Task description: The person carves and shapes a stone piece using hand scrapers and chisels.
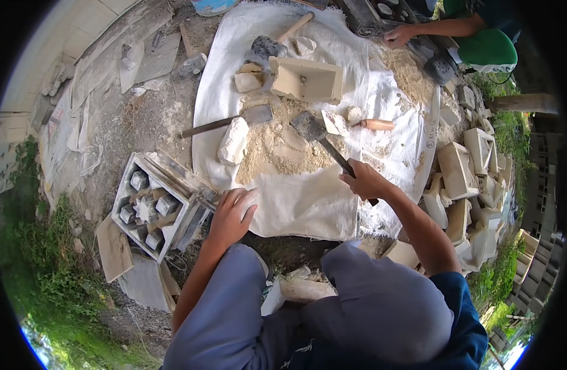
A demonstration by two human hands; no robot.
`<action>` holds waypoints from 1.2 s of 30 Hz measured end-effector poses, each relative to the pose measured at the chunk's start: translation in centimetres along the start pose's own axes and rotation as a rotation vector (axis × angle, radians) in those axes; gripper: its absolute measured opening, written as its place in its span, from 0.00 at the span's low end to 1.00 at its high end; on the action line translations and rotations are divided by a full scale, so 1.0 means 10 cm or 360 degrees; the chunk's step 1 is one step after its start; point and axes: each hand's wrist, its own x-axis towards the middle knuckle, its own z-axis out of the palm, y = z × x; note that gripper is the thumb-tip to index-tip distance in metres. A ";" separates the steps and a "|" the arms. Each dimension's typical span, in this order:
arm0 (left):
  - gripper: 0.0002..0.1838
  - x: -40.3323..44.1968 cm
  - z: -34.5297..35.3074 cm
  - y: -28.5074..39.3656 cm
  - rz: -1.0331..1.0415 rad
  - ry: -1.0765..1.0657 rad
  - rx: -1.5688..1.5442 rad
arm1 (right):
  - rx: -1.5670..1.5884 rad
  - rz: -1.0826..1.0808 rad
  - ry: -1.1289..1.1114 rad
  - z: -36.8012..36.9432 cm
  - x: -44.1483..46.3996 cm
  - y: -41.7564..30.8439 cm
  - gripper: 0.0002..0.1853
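In my right hand (365,180) is the dark handle of a long tool with a flat, squarish metal head (308,126). That head rests over pale crumbs and dust (283,157) on a white woven sheet (302,209). My left hand (233,216) is at the sheet's near left edge, its fingers and thumb closed around a pale fold of it. Just beyond that hand lies a rough, whitish stone chunk (234,142). A second flat-headed tool (257,115) lies behind the chunk. Farther back sits a hollowed, box-shaped cream block (308,80).
A wooden-handled tool (376,124) and a mallet (271,46) lie on the sheet. Left stands a hexagonal mould-like piece (151,206). Several cut blocks (462,172) are piled right. Another person's hand (399,36) reaches in at top right.
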 end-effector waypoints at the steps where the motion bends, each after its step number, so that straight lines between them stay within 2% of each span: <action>1: 0.21 -0.04 -0.04 0.00 -0.0008 0.0000 0.0039 | -0.0217 -0.0166 0.0246 0.01 -0.01 -0.02 0.18; 4: 0.21 -0.17 -0.12 -0.03 -0.0035 0.0034 0.0105 | -0.0389 -0.0281 0.0390 -0.22 -0.16 -0.13 0.17; 7: 0.21 -0.27 -0.21 -0.04 -0.0042 0.0073 0.0094 | -0.0815 -0.0284 0.0367 -0.48 -0.47 -0.47 0.13; 11: 0.21 -0.29 -0.22 -0.07 -0.0002 0.0027 0.0055 | -0.1060 -0.0295 0.0260 -0.70 -0.64 -0.74 0.09; 15: 0.21 -0.23 -0.14 -0.12 0.0038 -0.0037 0.0042 | -0.1160 -0.0370 0.0222 -0.71 -0.55 -0.83 0.07; 17: 0.22 -0.18 -0.09 -0.15 0.0151 0.0004 0.0130 | -0.1507 -0.0405 0.0045 -0.71 -0.51 -1.05 0.04; 18: 0.22 -0.17 -0.05 -0.16 0.0165 0.0015 0.0111 | -0.1526 -0.0386 0.0050 -0.70 -0.49 -1.15 0.04; 20: 0.23 -0.10 -0.03 -0.21 0.0200 -0.0005 0.0134 | -0.1719 -0.0660 -0.0003 -0.68 -0.43 -1.36 0.02; 24: 0.21 -0.03 0.01 -0.20 0.0232 0.0030 -0.0005 | -0.1835 -0.0580 -0.0065 -0.61 -0.29 -1.80 0.02; 26: 0.21 -0.04 0.01 -0.19 0.0234 0.0035 -0.0098 | -0.2007 -0.0680 -0.0019 -0.56 -0.17 -1.87 0.03; 31: 0.21 -0.08 -0.01 -0.24 0.0235 0.0048 -0.0114 | -0.2080 -0.0612 0.0063 -0.62 -0.13 -2.02 0.04; 34: 0.20 -0.13 -0.01 -0.23 0.0227 0.0061 -0.0103 | -0.1951 -0.0494 0.0005 -0.69 -0.35 -2.03 0.02; 36: 0.20 -0.11 -0.02 -0.22 0.0165 0.0080 -0.0142 | -0.1818 -0.0921 0.0398 -0.81 -0.42 -1.89 0.03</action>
